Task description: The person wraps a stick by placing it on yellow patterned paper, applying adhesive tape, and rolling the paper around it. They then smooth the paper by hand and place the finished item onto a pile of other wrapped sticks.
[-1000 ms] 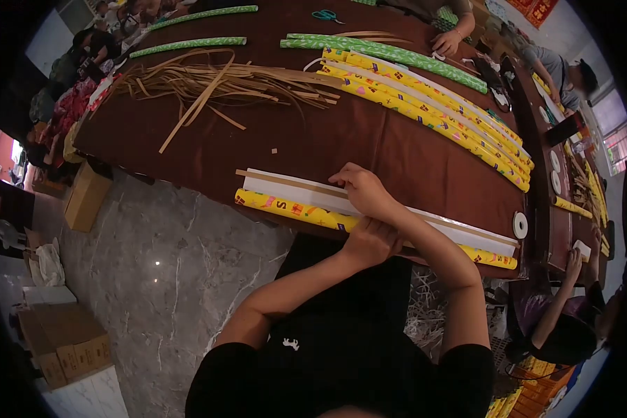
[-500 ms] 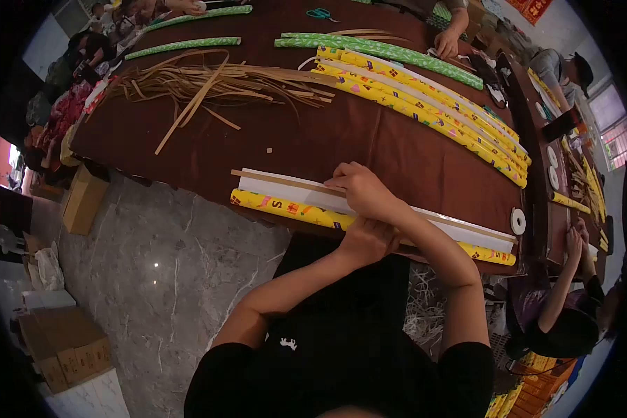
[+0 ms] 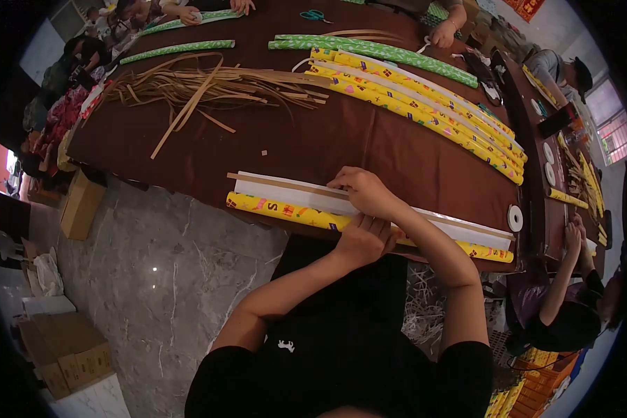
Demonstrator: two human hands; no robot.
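A brown surface (image 3: pixel 313 132) is carrying a yellow roll (image 3: pixel 285 209) along its six o'clock edge.
Seen from that roll's middle, a row of yellow rolls (image 3: pixel 411 113) is lying at one o'clock, a heap of brown strips (image 3: pixel 209 87) is spreading at ten, and long green rolls (image 3: pixel 376 53) are stretching at twelve. White paper (image 3: pixel 279 194) is showing along the single roll's twelve o'clock side, with a tan strip (image 3: pixel 279 183) running along it. The left hand (image 3: pixel 364 242) is curling over the roll's middle; whether its grip is pinching or only pressing, I cannot tell. The right hand (image 3: pixel 364 194) is crossing at twelve o'clock from it, fingertips touching the tan strip; I cannot tell whether that grip is pinching. Scissors (image 3: pixel 313 14) are lying near twelve o'clock, beyond the green rolls, and a tape roll (image 3: pixel 515 207) is resting at three.
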